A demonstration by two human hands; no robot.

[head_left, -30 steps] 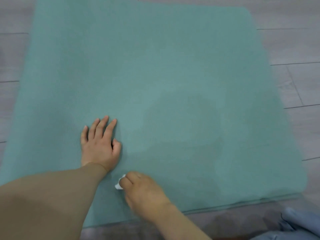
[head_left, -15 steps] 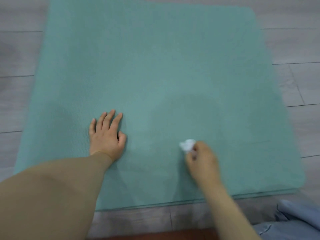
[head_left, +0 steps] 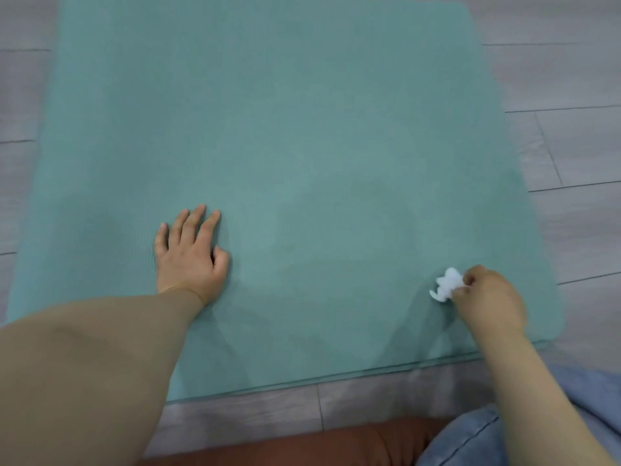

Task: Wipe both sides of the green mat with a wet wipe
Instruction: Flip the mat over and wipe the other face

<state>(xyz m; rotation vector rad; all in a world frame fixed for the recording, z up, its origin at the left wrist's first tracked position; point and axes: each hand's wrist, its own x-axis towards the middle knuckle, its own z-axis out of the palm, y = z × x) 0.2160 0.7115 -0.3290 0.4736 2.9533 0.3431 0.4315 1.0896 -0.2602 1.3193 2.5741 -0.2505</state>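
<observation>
The green mat (head_left: 285,129) lies flat on the floor and fills most of the view. My left hand (head_left: 190,253) rests palm down on its near left part, fingers straight and spread. Near the mat's right edge, my right hand (head_left: 487,297) pinches a crumpled white wet wipe (head_left: 447,284) and holds it against the mat surface. A faint darker damp patch shows on the mat between the two hands.
Grey plank flooring (head_left: 564,79) surrounds the mat on the left, right and near sides. At the bottom edge are a reddish-brown cushion (head_left: 319,445) and blue denim fabric (head_left: 470,442).
My right hand has swept the wipe across the mat from beside my left hand to near the right edge. My left hand stayed pressed in place.
</observation>
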